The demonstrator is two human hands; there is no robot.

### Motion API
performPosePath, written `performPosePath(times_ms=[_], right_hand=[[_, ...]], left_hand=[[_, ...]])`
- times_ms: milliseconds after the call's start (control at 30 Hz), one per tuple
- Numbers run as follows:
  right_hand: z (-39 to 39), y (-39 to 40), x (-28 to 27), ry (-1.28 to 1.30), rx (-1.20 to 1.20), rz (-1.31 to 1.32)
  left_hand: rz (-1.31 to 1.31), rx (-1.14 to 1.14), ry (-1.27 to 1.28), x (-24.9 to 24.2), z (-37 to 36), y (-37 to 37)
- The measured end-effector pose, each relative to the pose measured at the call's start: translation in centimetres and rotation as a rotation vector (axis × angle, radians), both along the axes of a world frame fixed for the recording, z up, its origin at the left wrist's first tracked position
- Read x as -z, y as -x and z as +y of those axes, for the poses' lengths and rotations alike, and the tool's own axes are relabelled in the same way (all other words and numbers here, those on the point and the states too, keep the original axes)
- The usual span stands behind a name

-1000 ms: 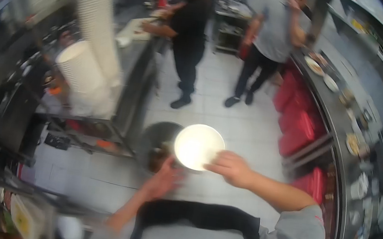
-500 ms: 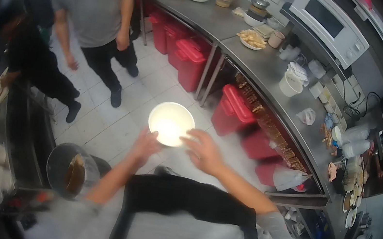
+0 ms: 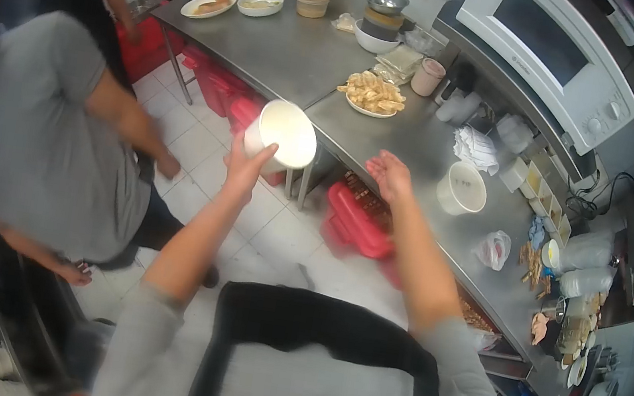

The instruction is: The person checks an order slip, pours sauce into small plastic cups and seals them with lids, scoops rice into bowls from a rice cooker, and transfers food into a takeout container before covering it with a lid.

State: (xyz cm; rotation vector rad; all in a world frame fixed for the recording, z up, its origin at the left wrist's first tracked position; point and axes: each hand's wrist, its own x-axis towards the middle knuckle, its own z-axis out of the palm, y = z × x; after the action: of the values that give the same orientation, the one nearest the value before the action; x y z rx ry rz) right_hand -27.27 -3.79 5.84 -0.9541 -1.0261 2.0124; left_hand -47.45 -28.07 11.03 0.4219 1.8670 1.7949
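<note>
Left hand: the left hand [image 3: 247,165] is clamped on the white tub [image 3: 281,138], fingers wrapped round its lower wall and base, the tub tipped so its open mouth faces the camera.
Right hand: the right hand [image 3: 390,175] holds nothing; its fingers are spread apart, palm turned down, and it hangs over the front edge of the steel counter [image 3: 305,50].
Where the tub is: in the air, just in front of the steel counter's corner, above the red bins [image 3: 355,218] stowed beneath it; it does not touch the counter.
Contents: the inside reads plain white; whether anything lies in it cannot be told.
Weight: carried one-handed at arm's length and tilted, so it is judged light.
Stiffness: it looks like a thin-walled disposable container, so likely to give a little if squeezed near the rim, and firmer at the base.
Surface: smooth and probably a bit slick, so a loose pinch could let it slide.
Where to take hold: low on the wall with the fingers curled under the base, as the left hand has it; a second hand would best go on the opposite wall, not on the rim.
On the counter: a plate of fried pieces [image 3: 372,94] lies near the counter's inner corner, and a white cup [image 3: 461,189] stands on it just right of the right hand.
Nearby: a person in a grey shirt [image 3: 26,133] stands well left of the counter, apart from the tub.
</note>
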Motion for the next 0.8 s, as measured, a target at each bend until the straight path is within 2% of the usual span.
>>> performPosePath(times_ms=[67, 167, 300, 367, 400, 533, 700, 800], right_hand=[[4.3, 1.8, 0.0, 0.039, 0.042, -0.013], [10.4, 3.9, 0.6, 0.015, 0.019, -0.028], [16.4, 6.4, 1.7, 0.099, -0.175, 0.04], [16.7, 6.9, 2.1, 0.119, -0.229, 0.038], [17.0, 7.4, 3.0, 0.061, -0.212, 0.094], [16.3, 8.9, 2.5, 0.075, -0.047, 0.086], [15.1, 8.4, -2.7, -0.064, 0.095, 0.047], [15.9, 7.9, -4.5, -0.264, 0.174, -0.056]], left_hand=[[0.182, -0.073, 0.095, -1.7, 5.2, 1.5], [0.221, -0.035, 0.12, -2.4, 10.4, 2.6], [0.237, -0.071, 0.21, -3.3, 14.9, 3.0], [0.26, -0.112, 0.322, -2.5, 16.6, 3.7], [0.242, -0.126, 0.259, -1.6, 17.4, 4.3], [0.278, -0.152, 0.322, -0.5, 19.5, 4.9], [0.29, -0.044, 0.381, -1.8, 24.2, 4.7], [0.018, 0.043, 0.252, -1.4, 29.1, 3.8]])
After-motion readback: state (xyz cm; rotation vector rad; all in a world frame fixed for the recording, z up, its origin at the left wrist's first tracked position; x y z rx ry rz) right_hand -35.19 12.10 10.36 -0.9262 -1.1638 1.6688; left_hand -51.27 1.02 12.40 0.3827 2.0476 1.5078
